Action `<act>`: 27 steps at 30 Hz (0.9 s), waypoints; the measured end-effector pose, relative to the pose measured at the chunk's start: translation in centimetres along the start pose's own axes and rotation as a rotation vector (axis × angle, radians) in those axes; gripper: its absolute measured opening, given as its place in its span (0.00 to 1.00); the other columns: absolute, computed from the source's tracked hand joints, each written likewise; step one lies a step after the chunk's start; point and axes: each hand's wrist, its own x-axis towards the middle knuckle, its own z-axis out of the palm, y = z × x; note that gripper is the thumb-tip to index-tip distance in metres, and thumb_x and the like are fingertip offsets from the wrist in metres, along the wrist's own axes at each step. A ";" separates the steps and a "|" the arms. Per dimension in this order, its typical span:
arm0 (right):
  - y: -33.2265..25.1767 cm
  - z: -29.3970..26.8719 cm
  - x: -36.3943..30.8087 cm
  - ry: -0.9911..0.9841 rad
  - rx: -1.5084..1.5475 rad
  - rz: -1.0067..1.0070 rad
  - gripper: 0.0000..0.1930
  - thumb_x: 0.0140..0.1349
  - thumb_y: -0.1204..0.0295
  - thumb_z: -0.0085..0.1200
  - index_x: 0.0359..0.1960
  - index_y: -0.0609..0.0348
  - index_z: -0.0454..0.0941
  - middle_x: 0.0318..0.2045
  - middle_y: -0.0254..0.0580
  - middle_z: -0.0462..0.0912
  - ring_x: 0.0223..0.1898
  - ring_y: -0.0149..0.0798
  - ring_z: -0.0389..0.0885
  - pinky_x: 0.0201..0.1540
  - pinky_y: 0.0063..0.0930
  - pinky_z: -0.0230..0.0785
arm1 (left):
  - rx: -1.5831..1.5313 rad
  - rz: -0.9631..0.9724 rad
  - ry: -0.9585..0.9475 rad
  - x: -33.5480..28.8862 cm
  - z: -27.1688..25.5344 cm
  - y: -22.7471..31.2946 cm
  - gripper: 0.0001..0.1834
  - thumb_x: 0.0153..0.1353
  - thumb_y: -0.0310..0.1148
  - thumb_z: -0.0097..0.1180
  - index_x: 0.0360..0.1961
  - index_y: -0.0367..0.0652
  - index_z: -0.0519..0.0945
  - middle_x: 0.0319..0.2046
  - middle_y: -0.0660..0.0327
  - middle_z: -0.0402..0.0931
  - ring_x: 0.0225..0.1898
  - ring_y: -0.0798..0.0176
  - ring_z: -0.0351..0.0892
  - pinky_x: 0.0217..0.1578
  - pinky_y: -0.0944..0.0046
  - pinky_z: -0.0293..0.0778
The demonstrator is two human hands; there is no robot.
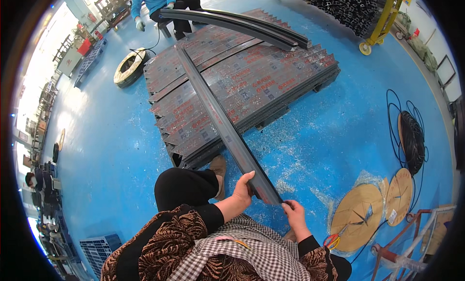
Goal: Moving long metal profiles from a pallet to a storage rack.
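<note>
A long grey profile (220,117) slants from the stack of profiles down toward me, its far end resting on the stack. My left hand (240,191) is closed around its near part, thumb on top. A thin black strip (269,182) runs along the profile's right edge. At the near right corner my right hand (295,217) pinches this strip between thumb and fingers; the exact grip is partly hidden. The stack (252,87) of grey profiles with red print lies low in front of me, with more long profiles (242,27) across its far side.
Beyond the stack sits a person in blue (152,0) wearing gloves. Black cord coils (412,141) and round brown discs (356,215) lie at right, with orange-handled scissors (332,241). A yellow-framed cart (385,22) stands far right; a blue pallet (100,252) is near left. White shavings litter the floor.
</note>
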 end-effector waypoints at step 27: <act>0.9 0.8 -0.8 0.057 -0.532 -0.678 0.07 0.49 0.76 0.57 0.32 0.62 0.75 0.18 0.38 0.73 0.15 0.38 0.66 0.20 0.29 0.59 | -0.181 -0.090 -0.050 1.1 -2.9 -0.1 0.37 0.43 0.64 0.57 0.48 0.48 0.72 0.46 0.59 0.72 0.46 0.57 0.70 0.51 0.53 0.63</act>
